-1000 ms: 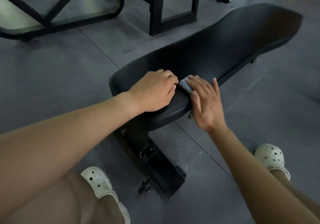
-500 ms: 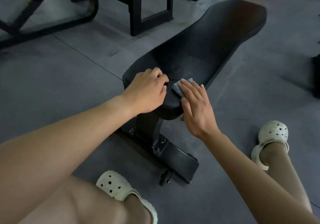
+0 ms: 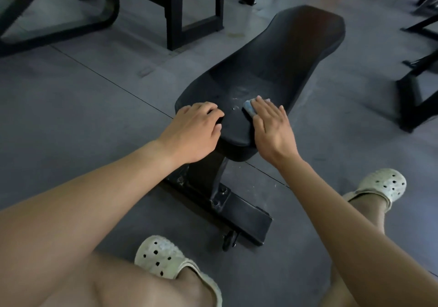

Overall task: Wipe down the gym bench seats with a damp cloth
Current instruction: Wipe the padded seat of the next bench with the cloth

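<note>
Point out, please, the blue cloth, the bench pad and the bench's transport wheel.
blue cloth (image 3: 248,109): head view, its uncovered left edge.
bench pad (image 3: 291,53): head view, bare upholstery toward the far end.
transport wheel (image 3: 229,239): head view, the wheel's dark rim.

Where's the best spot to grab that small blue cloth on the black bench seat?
Probably the exposed left edge of the small blue cloth, pinched from above: it lies flat on the black padded bench seat, mostly under the right hand.

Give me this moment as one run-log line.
phase: wiping | right hand: flat, pressing blue cloth on bench seat | left hand: fingers curled on near seat edge
</note>
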### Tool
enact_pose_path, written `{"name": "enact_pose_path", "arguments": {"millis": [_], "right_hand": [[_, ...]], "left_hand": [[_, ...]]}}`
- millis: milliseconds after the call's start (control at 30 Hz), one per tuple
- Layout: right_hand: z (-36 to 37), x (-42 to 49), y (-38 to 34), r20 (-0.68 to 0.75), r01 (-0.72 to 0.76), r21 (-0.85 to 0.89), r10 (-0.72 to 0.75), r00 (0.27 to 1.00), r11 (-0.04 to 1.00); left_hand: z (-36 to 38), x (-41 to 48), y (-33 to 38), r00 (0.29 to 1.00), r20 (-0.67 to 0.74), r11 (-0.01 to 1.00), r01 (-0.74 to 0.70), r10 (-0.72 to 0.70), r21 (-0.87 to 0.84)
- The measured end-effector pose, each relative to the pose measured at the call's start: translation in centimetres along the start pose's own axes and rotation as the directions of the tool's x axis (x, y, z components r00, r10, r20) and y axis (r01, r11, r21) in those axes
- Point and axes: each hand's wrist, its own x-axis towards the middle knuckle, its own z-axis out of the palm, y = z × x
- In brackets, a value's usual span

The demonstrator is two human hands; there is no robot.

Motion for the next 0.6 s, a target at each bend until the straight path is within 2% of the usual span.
{"name": "enact_pose_path", "arguments": {"millis": [100, 200, 300, 433, 500, 600], "right_hand": [[-0.1, -2.7, -1.6, 0.083, 0.16, -0.031, -0.157, 0.984, 0.987], [-0.8, -2.6, -1.6, 0.2, 0.259, -0.072, -0.24, 0.95, 0.963], [-1.8, 0.8, 0.1, 0.258, 0.202, -0.156, -0.157, 0.953, 0.967], [-1.6, 5.7, 0.6, 0.237, -0.057, -0.211, 0.108, 0.965, 0.976], [-0.7, 5.7, -0.8, 0.225, -0.058, -0.224, 0.11, 0.968, 0.973], [0.2, 3.1, -3.2, 0.276, 0.108, -0.169, -0.058, 0.959, 0.98]], "left_hand": [[0.0, -0.1, -0.2, 1.0, -0.001, 1.0, -0.005, 0.005, -0.028], [0.1, -0.4, -0.5, 1.0, 0.01, 0.999, -0.005, 0.005, -0.04], [0.1, -0.5, -0.5, 1.0, 0.024, 0.999, -0.009, 0.011, -0.053], [-0.1, -0.9, -0.6, 1.0, 0.016, 0.998, -0.015, 0.016, -0.065], [-0.2, -0.8, -0.7, 1.0, 0.006, 0.998, -0.022, 0.023, -0.065], [-0.2, -0.6, -0.8, 1.0, -0.015, 0.998, -0.027, 0.027, -0.058]]}}
